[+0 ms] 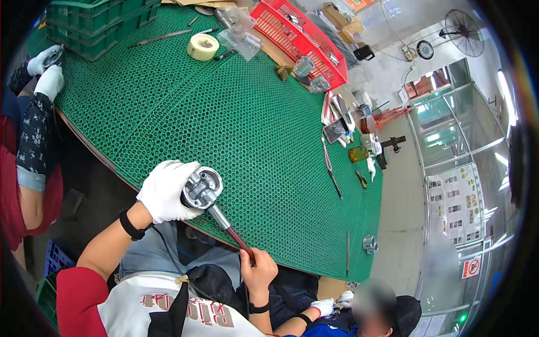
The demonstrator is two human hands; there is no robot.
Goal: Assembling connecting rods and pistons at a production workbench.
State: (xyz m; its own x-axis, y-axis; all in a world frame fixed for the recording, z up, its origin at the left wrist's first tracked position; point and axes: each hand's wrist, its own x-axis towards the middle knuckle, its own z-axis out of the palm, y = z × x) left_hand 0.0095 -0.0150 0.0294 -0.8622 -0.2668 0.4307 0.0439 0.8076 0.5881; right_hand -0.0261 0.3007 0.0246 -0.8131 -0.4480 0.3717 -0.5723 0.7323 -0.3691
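Note:
My left hand (164,192), in a white glove, is closed around a round silver cast-metal housing (201,189) with hollows in its face, held over the table's near edge. My bare right hand (259,273) grips a hand tool with a dark red handle (238,239) and a thick metal shaft (219,217). The shaft points up and left to the lower rim of the housing. Its tip is hidden against the metal, so its exact kind does not show.
Green honeycomb matting (269,151) covers the table. Along the far side are green crates (84,33), a yellowish tape roll (202,46), a red basket (303,36) and a phone (335,131). Co-workers sit left, with gloved hands (49,78) on a metal part, and lower right, in a black cap (408,315).

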